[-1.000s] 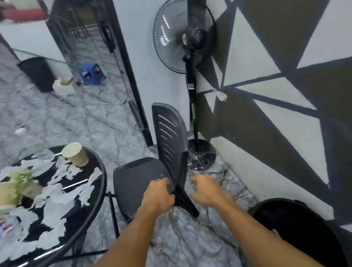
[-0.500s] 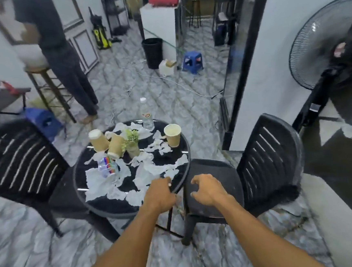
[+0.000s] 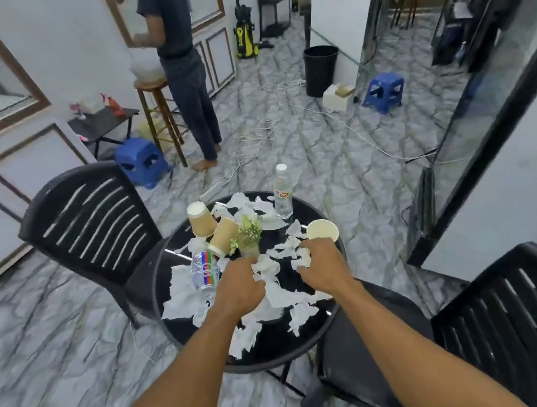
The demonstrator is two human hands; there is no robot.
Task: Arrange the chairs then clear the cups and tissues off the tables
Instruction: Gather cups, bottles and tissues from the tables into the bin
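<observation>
A round black table is strewn with torn white tissues. On it stand two brown paper cups, a cream cup, a small plant and an upright water bottle. A second bottle lies on its side. My left hand curls its fingers on a tissue at the table's middle. My right hand pinches a tissue piece just below the cream cup. One black chair stands at the table's left, another black chair at its right.
A person stands beyond the table by a wooden stool. Two blue stools, a black bin and loose cables lie on the marble floor. A glass panel leans at right.
My hands let go of the chair back by the wall. The view swung left to the table, and both hands moved forward onto the tissues.
</observation>
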